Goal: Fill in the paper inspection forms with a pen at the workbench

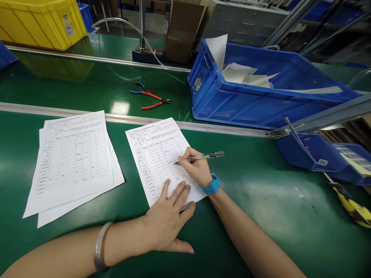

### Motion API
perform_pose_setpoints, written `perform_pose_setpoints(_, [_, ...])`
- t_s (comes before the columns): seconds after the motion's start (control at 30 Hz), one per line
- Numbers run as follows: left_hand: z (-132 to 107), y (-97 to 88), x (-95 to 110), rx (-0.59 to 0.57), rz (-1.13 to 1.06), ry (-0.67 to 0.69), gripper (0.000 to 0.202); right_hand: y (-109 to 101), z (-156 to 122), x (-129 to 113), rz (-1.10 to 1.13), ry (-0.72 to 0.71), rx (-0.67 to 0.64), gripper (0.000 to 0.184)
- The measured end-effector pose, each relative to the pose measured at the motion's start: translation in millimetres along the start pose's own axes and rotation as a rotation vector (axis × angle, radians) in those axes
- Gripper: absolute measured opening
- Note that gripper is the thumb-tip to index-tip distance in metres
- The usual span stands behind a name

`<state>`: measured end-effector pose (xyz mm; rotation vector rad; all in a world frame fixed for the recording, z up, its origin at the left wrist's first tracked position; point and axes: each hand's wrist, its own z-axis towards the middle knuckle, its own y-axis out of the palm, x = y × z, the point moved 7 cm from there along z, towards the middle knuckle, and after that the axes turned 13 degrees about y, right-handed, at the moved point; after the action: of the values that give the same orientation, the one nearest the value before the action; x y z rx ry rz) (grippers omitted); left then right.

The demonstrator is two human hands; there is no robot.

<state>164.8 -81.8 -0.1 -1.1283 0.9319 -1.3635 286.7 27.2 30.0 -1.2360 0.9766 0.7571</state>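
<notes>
A printed form sheet (156, 150) lies on the green table (261, 200) in front of me. My right hand (197, 168), with a blue watch at the wrist, is closed on a pen (208, 156) whose tip touches the sheet near its middle. My left hand (169, 220) lies flat and open on the sheet's lower edge, fingers spread, with a pale bangle on that wrist. A small stack of similar forms (72, 162) rests to the left, apart from both hands.
Red-handled cutters (152, 100) lie on the conveyor strip behind the sheet. A blue crate (246, 100) holding white papers sits at back right, a yellow crate (40, 21) at back left. Small blue bins (319, 154) and a yellow-handled tool (352, 206) are at the right edge.
</notes>
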Motion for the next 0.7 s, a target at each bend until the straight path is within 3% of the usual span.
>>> perform_pose_setpoints(0.1, [0.1, -0.6, 0.0, 0.009, 0.008, -0.001, 0.093, -1.5, 1.6, 1.8, -0.020, -0.011, -0.038, 0.029])
perform_pose_setpoints(0.27, [-0.4, -0.3, 0.8, 0.016, 0.029, -0.004, 0.092, -6.0, 0.4, 1.4, -0.067, -0.055, 0.033, 0.029])
perform_pose_setpoints(0.43, [-0.3, -1.8, 2.1, 0.023, 0.049, -0.008, 0.091, 1.2, 1.5, 2.8, -0.074, -0.070, -0.080, 0.031])
perform_pose_setpoints(0.7, [-0.2, -2.1, 1.4, 0.019, 0.052, -0.005, 0.092, 3.8, 1.1, 3.5, -0.056, -0.105, -0.096, 0.032])
